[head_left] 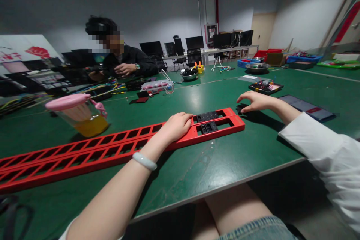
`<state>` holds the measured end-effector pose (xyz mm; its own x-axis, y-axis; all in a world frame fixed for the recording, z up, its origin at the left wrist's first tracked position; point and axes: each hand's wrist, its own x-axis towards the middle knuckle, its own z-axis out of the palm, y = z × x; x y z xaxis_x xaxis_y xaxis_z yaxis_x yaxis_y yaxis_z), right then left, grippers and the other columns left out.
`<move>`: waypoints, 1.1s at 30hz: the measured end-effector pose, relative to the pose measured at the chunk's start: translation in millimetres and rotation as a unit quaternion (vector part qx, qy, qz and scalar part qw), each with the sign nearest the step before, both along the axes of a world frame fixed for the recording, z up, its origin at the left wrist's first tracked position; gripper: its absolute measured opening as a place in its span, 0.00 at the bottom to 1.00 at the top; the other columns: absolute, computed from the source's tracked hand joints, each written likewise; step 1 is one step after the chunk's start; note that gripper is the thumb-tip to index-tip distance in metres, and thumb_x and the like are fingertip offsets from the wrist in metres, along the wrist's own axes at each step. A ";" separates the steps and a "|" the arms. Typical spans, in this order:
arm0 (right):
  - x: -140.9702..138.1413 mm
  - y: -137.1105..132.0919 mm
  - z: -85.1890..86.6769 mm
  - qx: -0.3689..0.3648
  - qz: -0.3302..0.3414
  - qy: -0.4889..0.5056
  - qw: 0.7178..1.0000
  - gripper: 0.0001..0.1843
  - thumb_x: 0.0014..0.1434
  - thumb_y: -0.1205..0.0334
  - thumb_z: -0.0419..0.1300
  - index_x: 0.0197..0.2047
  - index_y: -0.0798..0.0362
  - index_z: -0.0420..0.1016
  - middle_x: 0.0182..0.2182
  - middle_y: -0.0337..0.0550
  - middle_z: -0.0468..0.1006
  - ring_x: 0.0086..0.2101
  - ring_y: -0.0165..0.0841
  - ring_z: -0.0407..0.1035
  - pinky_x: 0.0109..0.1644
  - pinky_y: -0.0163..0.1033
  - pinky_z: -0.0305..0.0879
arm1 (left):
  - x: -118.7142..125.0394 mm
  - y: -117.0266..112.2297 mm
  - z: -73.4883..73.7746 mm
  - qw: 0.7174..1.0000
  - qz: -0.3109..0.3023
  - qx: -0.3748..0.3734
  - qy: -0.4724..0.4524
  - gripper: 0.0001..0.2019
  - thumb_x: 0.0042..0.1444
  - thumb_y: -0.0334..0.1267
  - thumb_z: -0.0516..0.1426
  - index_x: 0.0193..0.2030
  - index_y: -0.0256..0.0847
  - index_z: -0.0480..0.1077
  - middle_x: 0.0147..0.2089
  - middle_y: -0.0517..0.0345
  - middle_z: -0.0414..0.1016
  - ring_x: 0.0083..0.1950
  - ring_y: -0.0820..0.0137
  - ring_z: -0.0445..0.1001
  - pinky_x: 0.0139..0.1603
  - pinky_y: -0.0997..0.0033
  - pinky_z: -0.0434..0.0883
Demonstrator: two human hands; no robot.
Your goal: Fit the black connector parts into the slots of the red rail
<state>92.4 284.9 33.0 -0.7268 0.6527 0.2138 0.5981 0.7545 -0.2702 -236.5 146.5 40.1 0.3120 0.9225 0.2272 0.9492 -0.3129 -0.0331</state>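
Left hand (pixel 177 125): lies flat across the red frame, palm down and fingers together, with no grip on any small part.
Right hand (pixel 253 102): stands past the frame's right end, fingers and thumb curved around a loose black piece (pixel 241 109) – it is partly hidden, so I cannot tell if the hand grasps it or merely touches it.
Red frame (pixel 182 143): 2 rows of slots side by side, lying slantwise on the green worktop (pixel 233 161) from the left edge of view to just beside the black piece.
Black modules (pixel 209 126): seated in both rows, between the left hand and the frame's right end.
Phone (pixel 308 108): flat on the worktop, beyond the right wrist.
Black tray (pixel 258 90): behind the right hand, with small parts and wires in it.
Jug (pixel 90 125): pink-lidded, yellow liquid inside, behind the frame – at left.
Co-worker (pixel 133 60): dark sleeves, at the far side.
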 end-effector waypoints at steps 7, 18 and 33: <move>-3.8 -0.3 -5.3 -0.049 0.008 0.008 0.999 0.23 0.45 0.53 0.60 0.44 0.53 0.69 0.41 0.46 0.74 0.40 0.38 0.68 0.44 0.41 0.63 | 0.3 -0.7 1.1 1.000 0.004 -0.002 -0.002 0.20 0.59 0.42 0.40 0.51 0.39 0.66 0.47 0.52 0.69 0.49 0.66 0.67 0.52 0.68 0.62; -38.5 -44.0 7.5 0.094 0.017 0.236 0.967 0.22 0.47 0.57 0.61 0.46 0.54 0.69 0.42 0.47 0.72 0.43 0.39 0.65 0.48 0.46 0.62 | -0.6 0.2 -0.3 1.000 0.003 -0.004 0.005 0.20 0.59 0.41 0.40 0.51 0.39 0.65 0.48 0.52 0.69 0.49 0.66 0.67 0.52 0.68 0.62; -67.6 -87.1 4.4 0.028 0.169 0.171 0.970 0.23 0.46 0.63 0.62 0.47 0.54 0.67 0.41 0.47 0.72 0.43 0.37 0.63 0.47 0.44 0.61 | -1.5 1.5 -1.6 1.000 -0.006 0.003 0.009 0.20 0.59 0.42 0.40 0.50 0.39 0.65 0.47 0.52 0.69 0.48 0.66 0.67 0.51 0.68 0.62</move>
<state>24.9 197.8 37.4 -0.7778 0.3706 0.5077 0.1978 0.9110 -0.3619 -238.0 148.0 38.5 0.3271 0.9174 0.2266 0.9447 -0.3238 -0.0526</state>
